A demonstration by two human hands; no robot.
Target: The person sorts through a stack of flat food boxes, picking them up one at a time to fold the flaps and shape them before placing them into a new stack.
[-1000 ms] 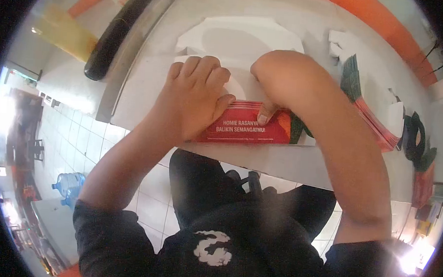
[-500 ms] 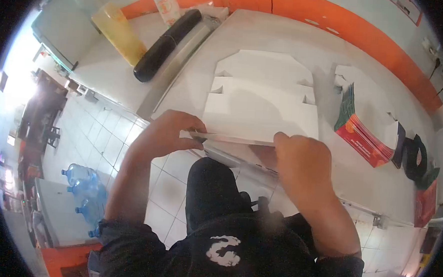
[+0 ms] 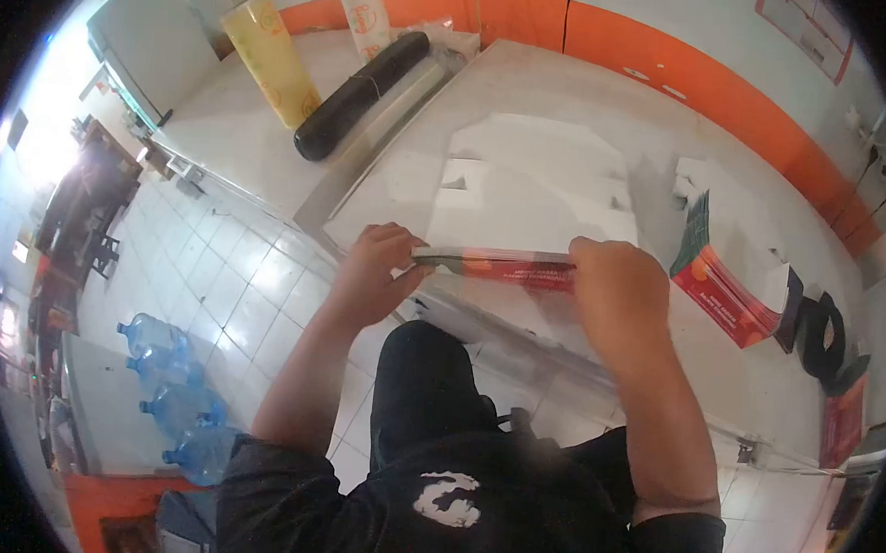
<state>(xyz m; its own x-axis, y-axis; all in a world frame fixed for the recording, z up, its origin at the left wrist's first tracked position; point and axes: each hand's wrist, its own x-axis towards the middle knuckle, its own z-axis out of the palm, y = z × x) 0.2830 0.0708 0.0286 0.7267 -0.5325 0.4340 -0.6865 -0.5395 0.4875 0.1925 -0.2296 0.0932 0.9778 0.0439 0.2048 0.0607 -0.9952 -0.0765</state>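
Observation:
Both hands hold a red-and-green printed cardboard piece (image 3: 499, 265) by its ends, seen nearly edge-on near the table's front edge. My left hand (image 3: 375, 273) pinches its left end between thumb and fingers. At the other end, my right hand (image 3: 618, 284) is closed over it, with the thumb along the top. Just beyond lies a flat white cardboard box blank (image 3: 533, 186) with slots and cut corners. Further right stands a row of folded printed cardboard pieces (image 3: 727, 296), red and green outside, pressed close together.
A black wrapped roll (image 3: 362, 97), a yellow roll (image 3: 271, 62) and a clear film roll (image 3: 365, 12) sit at the back left. A black tape roll (image 3: 823, 336) lies at the right. Blue water bottles (image 3: 171, 402) stand at the lower left.
The held cardboard has tilted so that its red printed side shows more. My left hand has moved right and slightly up, and the camera view has shifted a little.

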